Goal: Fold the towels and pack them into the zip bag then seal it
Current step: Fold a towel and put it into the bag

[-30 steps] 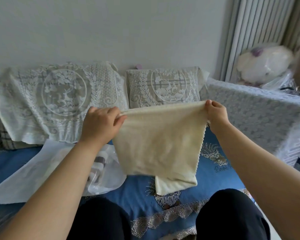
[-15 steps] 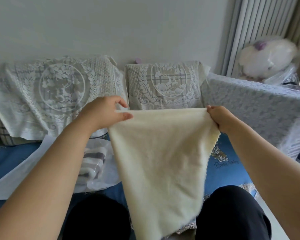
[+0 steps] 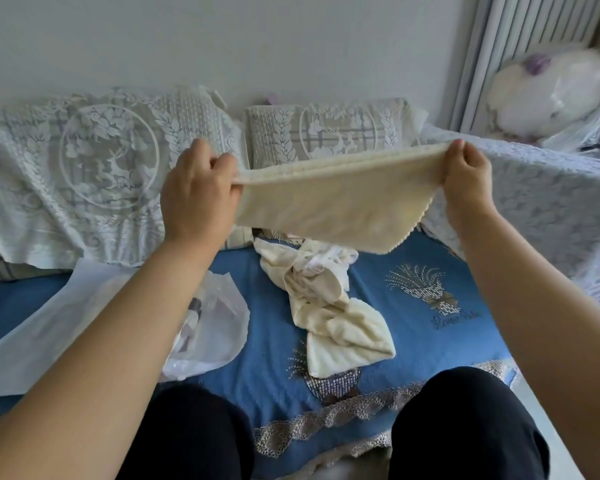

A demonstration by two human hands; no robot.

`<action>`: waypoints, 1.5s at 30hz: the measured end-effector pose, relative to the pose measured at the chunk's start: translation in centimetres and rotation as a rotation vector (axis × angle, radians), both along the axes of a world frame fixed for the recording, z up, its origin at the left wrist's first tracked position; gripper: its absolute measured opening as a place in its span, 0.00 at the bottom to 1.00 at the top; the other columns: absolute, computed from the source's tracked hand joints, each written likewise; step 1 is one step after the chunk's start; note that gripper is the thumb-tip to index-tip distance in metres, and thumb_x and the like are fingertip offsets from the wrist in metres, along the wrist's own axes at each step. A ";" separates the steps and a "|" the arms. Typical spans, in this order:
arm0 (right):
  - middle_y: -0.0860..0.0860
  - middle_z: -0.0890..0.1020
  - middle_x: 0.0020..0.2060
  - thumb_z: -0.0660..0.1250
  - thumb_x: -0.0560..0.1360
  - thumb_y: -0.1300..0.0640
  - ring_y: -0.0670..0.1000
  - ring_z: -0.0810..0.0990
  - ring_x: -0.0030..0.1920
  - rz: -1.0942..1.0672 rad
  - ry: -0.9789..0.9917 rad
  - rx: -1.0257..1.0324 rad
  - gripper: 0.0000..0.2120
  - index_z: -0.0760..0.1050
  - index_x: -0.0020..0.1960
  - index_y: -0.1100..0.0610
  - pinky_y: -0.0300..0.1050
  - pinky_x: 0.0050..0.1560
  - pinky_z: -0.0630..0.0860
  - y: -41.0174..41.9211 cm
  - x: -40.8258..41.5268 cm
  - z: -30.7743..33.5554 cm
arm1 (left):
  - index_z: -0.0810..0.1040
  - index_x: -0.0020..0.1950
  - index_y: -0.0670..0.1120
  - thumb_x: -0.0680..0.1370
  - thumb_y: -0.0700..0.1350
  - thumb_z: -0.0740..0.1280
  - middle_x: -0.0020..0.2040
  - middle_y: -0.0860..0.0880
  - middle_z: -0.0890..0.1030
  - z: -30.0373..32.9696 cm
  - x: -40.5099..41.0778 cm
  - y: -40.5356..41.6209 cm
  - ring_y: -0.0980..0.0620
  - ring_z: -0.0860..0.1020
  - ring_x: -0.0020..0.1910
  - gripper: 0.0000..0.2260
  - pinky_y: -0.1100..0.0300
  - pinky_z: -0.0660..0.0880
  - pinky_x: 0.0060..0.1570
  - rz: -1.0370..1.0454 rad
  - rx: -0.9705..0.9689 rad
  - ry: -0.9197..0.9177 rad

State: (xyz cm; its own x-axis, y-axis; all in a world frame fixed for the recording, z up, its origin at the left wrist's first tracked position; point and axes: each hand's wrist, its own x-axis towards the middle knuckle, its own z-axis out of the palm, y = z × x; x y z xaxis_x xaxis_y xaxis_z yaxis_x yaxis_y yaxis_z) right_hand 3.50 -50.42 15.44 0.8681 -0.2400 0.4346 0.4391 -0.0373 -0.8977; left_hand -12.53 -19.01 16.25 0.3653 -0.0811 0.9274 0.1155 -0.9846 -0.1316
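Cream terry towel (image 3: 329,206) hangs doubled in the air, stretched between both raised hands: the left hand (image 3: 198,192) pinches one top corner, the right hand (image 3: 466,178) pinches the other. Below the left forearm lies a clear plastic zip bag (image 3: 212,327), holding what may be a striped folded towel (image 3: 190,320). Beneath the hands, crumpled cream towels (image 3: 329,306) lie heaped.

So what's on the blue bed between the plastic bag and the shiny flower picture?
A crumpled heap of cream towels lies on the blue cover, between the plastic bag and the embroidered bouquet, seen in the head view.
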 end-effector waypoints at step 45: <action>0.54 0.61 0.75 0.64 0.76 0.42 0.59 0.59 0.75 0.492 -0.408 -1.552 0.32 0.60 0.76 0.53 0.59 0.73 0.55 7.9 -4.8 -27.5 | 0.44 0.78 0.46 0.77 0.66 0.51 0.79 0.48 0.43 -28.6 3.2 -6.0 0.46 0.45 0.77 0.37 0.45 0.47 0.73 -0.113 -0.290 1.317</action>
State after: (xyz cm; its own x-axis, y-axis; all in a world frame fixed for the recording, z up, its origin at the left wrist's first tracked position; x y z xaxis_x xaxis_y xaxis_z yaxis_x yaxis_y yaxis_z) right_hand -1.33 -42.54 -12.06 0.5036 0.8442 0.1835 0.8564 -0.5158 0.0225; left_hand -9.36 -24.98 -12.39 0.9929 -0.0321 -0.1145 -0.0168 -0.9911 0.1319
